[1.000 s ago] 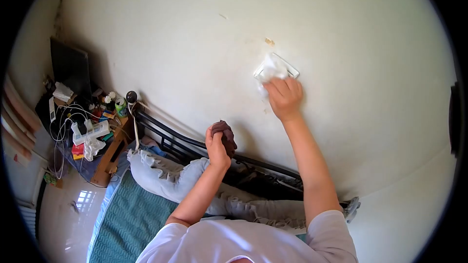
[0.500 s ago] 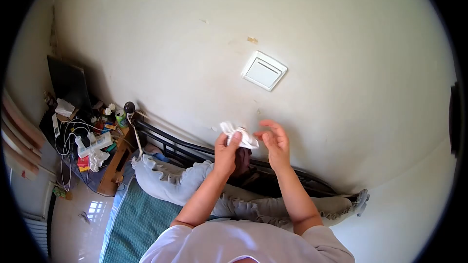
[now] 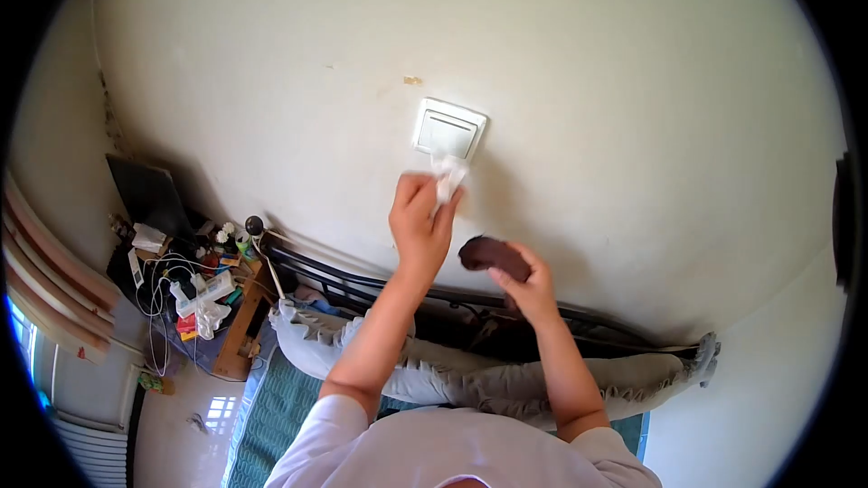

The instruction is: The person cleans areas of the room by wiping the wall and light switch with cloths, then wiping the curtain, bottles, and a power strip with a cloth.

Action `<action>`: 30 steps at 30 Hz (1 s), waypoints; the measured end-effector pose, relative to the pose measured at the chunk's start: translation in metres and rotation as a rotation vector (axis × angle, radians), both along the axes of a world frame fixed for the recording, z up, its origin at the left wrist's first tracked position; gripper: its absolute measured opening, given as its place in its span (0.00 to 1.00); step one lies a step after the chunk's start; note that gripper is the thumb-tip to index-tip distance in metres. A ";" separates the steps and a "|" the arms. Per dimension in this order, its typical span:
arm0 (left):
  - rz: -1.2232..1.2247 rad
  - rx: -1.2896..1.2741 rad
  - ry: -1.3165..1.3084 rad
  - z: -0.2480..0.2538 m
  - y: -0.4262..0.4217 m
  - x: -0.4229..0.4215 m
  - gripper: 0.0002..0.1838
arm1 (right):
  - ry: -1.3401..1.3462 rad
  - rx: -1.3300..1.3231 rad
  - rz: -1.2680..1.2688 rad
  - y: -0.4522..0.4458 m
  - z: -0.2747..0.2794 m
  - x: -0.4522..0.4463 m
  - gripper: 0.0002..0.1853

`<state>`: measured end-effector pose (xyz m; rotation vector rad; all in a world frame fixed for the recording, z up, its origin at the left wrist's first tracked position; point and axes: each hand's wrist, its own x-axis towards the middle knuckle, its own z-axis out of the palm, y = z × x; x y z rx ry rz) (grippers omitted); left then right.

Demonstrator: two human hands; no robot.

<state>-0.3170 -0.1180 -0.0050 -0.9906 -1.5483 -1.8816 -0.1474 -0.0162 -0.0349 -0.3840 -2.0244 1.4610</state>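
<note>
A white tissue is pinched in my left hand, just below a white wall switch; the tissue overlaps the lower edge of the switch plate. Lower and to the right, my right hand is closed on a dark brown cloth, with the thumb in front of it. The cloth is held away from the switch, over the wall just above the bed's headboard.
A black metal headboard and a long grey ruffled cushion lie below my hands. At the left, a cluttered desk holds a dark monitor, cables and a power strip. A curtain hangs at the far left.
The tissue first wiped over the switch in my right hand, then passed to my left hand, which has risen to the switch. The brown cloth has gone from my left hand to my right.
</note>
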 end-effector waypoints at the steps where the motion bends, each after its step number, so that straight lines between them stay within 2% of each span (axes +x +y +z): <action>1: 0.043 0.015 0.018 0.021 0.004 -0.002 0.12 | 0.059 0.114 -0.043 0.002 0.013 0.000 0.21; 3: 0.086 0.033 0.049 0.053 0.021 -0.012 0.14 | 0.207 0.408 -0.182 0.012 0.042 -0.005 0.23; 4: 0.180 0.076 0.155 0.064 0.028 -0.017 0.14 | 0.303 0.614 -0.258 0.013 0.059 -0.007 0.23; 6: 0.278 0.115 0.260 0.069 0.040 -0.016 0.15 | 0.400 0.790 -0.470 0.020 0.085 -0.015 0.23; 8: 0.551 -0.107 0.373 0.063 0.055 -0.013 0.15 | 0.548 1.049 -0.658 0.032 0.113 -0.031 0.21; 10: 0.540 -0.125 0.432 0.043 0.057 -0.006 0.12 | 0.684 1.215 -0.710 0.052 0.133 -0.047 0.19; 11: 0.452 -0.206 0.545 0.030 0.055 -0.005 0.12 | 0.690 1.210 -0.711 0.060 0.139 -0.051 0.19; 13: 0.277 -0.302 0.700 0.020 0.047 -0.007 0.12 | 0.636 1.408 -0.737 0.080 0.144 -0.061 0.15; 14: 0.294 -0.301 0.708 0.023 0.047 -0.016 0.12 | 0.655 1.404 -0.733 0.086 0.142 -0.066 0.15; 16: 0.369 -0.133 0.825 0.049 0.034 -0.020 0.13 | 0.666 1.532 -0.775 0.089 0.135 -0.069 0.11; 18: 0.463 -0.182 0.837 0.069 0.032 -0.031 0.15 | 0.672 1.517 -0.777 0.091 0.135 -0.070 0.09; 21: 0.333 -0.450 0.917 0.077 0.017 -0.048 0.20 | 0.688 1.515 -0.756 0.087 0.138 -0.067 0.09; 24: 0.370 -0.421 0.921 0.088 0.004 -0.067 0.18 | 0.675 1.533 -0.736 0.088 0.137 -0.065 0.09; 26: 0.382 -0.345 0.659 0.089 -0.008 -0.087 0.15 | 0.681 1.538 -0.718 0.088 0.136 -0.063 0.09; 30: 0.345 -0.290 0.658 0.081 0.000 -0.086 0.13 | 0.695 1.527 -0.735 0.085 0.135 -0.067 0.09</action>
